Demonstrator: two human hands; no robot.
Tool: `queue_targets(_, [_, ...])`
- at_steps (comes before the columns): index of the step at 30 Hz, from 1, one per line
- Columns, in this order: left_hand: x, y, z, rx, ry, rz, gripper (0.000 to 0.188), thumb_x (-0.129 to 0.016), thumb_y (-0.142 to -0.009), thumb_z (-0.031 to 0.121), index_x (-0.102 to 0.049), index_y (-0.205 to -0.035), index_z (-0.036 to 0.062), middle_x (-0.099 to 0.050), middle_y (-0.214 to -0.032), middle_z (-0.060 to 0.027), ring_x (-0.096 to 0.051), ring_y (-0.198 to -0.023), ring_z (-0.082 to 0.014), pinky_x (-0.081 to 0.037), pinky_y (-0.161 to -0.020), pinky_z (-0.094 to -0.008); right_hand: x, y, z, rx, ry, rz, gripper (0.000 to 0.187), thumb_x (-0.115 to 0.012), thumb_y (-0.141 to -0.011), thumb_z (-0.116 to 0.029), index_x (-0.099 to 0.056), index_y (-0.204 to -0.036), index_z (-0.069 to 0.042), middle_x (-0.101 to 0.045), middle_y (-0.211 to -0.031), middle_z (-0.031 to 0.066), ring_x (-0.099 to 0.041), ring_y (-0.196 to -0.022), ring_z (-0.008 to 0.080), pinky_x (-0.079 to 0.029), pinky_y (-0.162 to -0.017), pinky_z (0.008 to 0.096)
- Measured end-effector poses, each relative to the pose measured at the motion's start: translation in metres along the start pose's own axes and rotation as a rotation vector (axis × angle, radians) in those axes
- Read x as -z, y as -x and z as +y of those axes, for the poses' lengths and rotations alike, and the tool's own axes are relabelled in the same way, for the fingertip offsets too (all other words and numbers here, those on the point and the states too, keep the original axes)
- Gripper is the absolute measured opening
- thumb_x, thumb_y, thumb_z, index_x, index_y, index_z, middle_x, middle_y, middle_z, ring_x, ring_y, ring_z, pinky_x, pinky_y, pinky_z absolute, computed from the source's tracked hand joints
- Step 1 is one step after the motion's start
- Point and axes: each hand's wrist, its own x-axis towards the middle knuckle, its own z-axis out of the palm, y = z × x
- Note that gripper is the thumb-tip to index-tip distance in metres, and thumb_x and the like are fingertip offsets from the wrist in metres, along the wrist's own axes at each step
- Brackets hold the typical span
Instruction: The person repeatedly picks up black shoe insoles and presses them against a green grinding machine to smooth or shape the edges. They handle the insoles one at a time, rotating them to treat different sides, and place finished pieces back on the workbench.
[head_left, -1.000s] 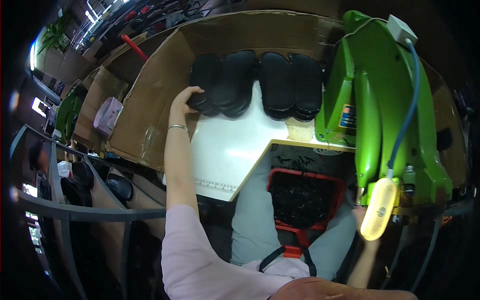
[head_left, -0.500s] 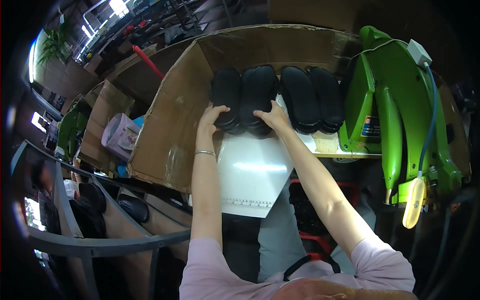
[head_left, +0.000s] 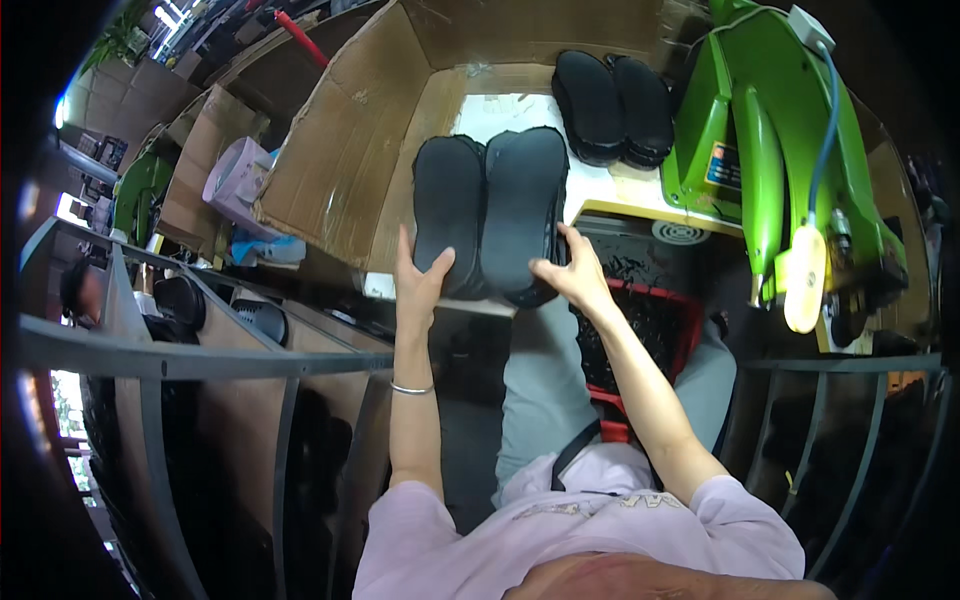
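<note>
Two stacks of black shoe soles stand side by side, pressed together between my hands at the near edge of the work surface. My left hand grips the outer side of the left stack, its thumb on top and the fingers partly hidden. On the other side my right hand holds the right stack, thumb over the near end and fingers along the edge. Farther back, two more stacks of black soles, a left one and a right one, rest on the white surface.
An open cardboard box walls the surface at left and back. To the right stands a green machine with a yellow hanging switch. Below lies a red crate with black scraps. Grey rack bars run along the left.
Both hands have drawn the two near stacks toward me, away from the back pair. The white sheet with a ruler edge no longer shows in front. My view has shifted downward.
</note>
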Motion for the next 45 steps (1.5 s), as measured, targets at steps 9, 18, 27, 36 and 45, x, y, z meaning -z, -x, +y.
queue_targets(9, [0.021, 0.027, 0.02, -0.486, -0.5, 0.151, 0.014, -0.072, -0.078, 0.005, -0.074, -0.092, 0.0038, -0.071, -0.102, -0.0085, -0.06, -0.108, -0.028, -0.044, -0.097, -0.0383, 0.03, 0.066, 0.099, -0.072, -0.327, -0.031, 0.067, -0.079, -0.075, -0.029, -0.051, -0.13, -0.002, -0.054, -0.124, 0.0171, -0.058, -0.107, 0.0255, -0.049, -0.09, 0.0372])
queue_targets(18, [-0.042, 0.13, 0.188, -0.754, 0.062, 0.155, 0.015, -0.056, -0.069, -0.014, -0.062, -0.07, -0.0006, -0.067, -0.07, -0.0151, -0.065, -0.065, -0.023, -0.058, -0.074, -0.0393, 0.118, 0.171, 0.091, 0.261, -0.481, 0.07, 0.11, -0.09, -0.06, -0.019, -0.028, -0.15, -0.009, -0.035, -0.15, 0.0119, -0.044, -0.129, 0.0252, -0.043, -0.1, 0.0392])
queue_targets(27, [-0.258, 0.157, 0.146, 0.188, 0.909, -0.727, 0.032, -0.068, -0.084, 0.001, -0.062, -0.115, -0.0054, -0.064, -0.114, -0.0094, -0.061, -0.098, -0.0154, -0.049, -0.088, -0.0281, 0.153, 0.26, 0.194, -0.174, -0.903, 0.157, 0.055, -0.081, -0.066, 0.003, -0.062, -0.118, 0.001, -0.068, -0.109, 0.0076, -0.063, -0.098, 0.0167, -0.049, -0.093, 0.0318])
queue_targets(36, [-0.315, 0.148, 0.171, -0.024, 0.424, -0.467, 0.019, -0.074, -0.083, 0.015, -0.066, -0.079, -0.0014, -0.059, -0.065, 0.0006, -0.045, -0.059, -0.0049, -0.038, -0.054, -0.0235, 0.116, 0.258, 0.194, -0.175, -1.289, 0.068, 0.065, -0.074, -0.067, 0.009, -0.054, -0.128, -0.003, -0.06, -0.122, 0.0078, -0.056, -0.112, 0.019, -0.044, -0.1, 0.0326])
queue_targets(45, [-0.315, 0.162, 0.147, 0.104, 0.613, -0.506, 0.018, -0.072, -0.085, 0.008, -0.066, -0.098, -0.0037, -0.067, -0.082, -0.0024, -0.055, -0.067, -0.0057, -0.046, -0.062, -0.0216, 0.146, 0.298, 0.211, -0.168, -1.284, 0.415, 0.048, -0.072, -0.072, 0.005, -0.059, -0.117, 0.005, -0.065, -0.112, 0.0121, -0.063, -0.102, 0.0209, -0.049, -0.094, 0.0357])
